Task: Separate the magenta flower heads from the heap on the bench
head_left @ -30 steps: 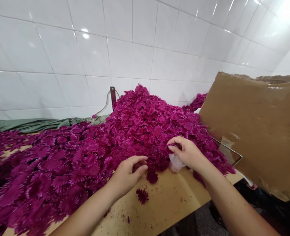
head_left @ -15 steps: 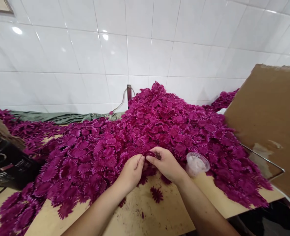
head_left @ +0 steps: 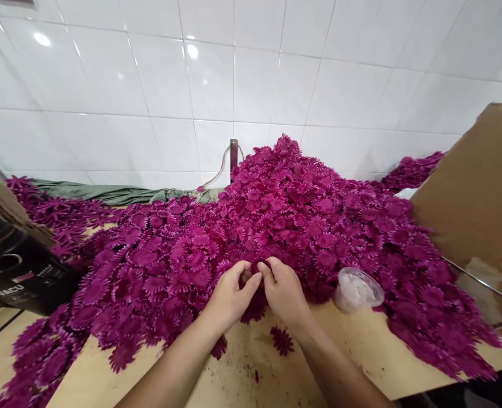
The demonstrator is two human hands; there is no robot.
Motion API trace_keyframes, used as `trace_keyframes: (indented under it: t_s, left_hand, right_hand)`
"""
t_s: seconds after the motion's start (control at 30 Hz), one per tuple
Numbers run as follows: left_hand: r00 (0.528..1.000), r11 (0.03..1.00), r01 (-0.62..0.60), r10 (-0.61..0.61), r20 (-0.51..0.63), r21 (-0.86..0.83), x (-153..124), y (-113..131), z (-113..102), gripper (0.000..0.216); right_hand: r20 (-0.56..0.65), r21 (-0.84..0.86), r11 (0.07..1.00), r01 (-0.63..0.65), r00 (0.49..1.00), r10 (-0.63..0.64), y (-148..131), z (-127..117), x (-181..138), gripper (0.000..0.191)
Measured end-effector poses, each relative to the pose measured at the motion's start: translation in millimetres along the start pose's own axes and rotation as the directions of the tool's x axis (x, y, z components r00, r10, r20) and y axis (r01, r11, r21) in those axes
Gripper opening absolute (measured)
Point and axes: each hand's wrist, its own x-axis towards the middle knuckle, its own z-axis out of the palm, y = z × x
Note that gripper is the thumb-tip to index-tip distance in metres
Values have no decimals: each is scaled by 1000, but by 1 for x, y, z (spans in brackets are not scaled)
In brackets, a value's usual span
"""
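Note:
A big heap of magenta fabric flowers (head_left: 285, 209) covers the wooden table (head_left: 361, 351) and rises against the tiled wall. My left hand (head_left: 231, 294) and my right hand (head_left: 282, 289) meet at the heap's front edge, fingertips pinched together on a flower piece that is mostly hidden between them. A small clear plastic cup (head_left: 357, 290) with pale contents lies tilted on the table just right of my right hand. One loose flower (head_left: 282, 340) lies on the bare wood below my hands.
A brown cardboard sheet (head_left: 480, 204) leans at the right with a metal rod along its lower edge. A dark box (head_left: 16, 277) stands at the left. Green cloth (head_left: 118, 194) lies along the wall, and a metal bracket with a cable (head_left: 233, 156) stands behind the heap.
My right hand let go of the plastic cup, which now lies on the table, and moved left to meet my left hand. Both hands now pinch at one spot. The view shifted left.

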Motion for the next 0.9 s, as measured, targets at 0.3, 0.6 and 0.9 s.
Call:
trace_keyframes:
  t_s: [0.3,0.6,0.9]
  left_hand:
    - [992,1000,8,-10,-122,-17,5,-3,-2,13]
    - [999,978,-37,40,-14,206,1,-7,-10,28]
    - [969,977,-11,64,238,-215,-9,10,-16,35]
  right_hand:
    - [-14,158,987,7,1000,-5,-4,11,6,25]
    - [87,0,992,126,988,-126,-8,1,1,28]
    - [340,666,721,-191,938,-66,2,0,3,42]
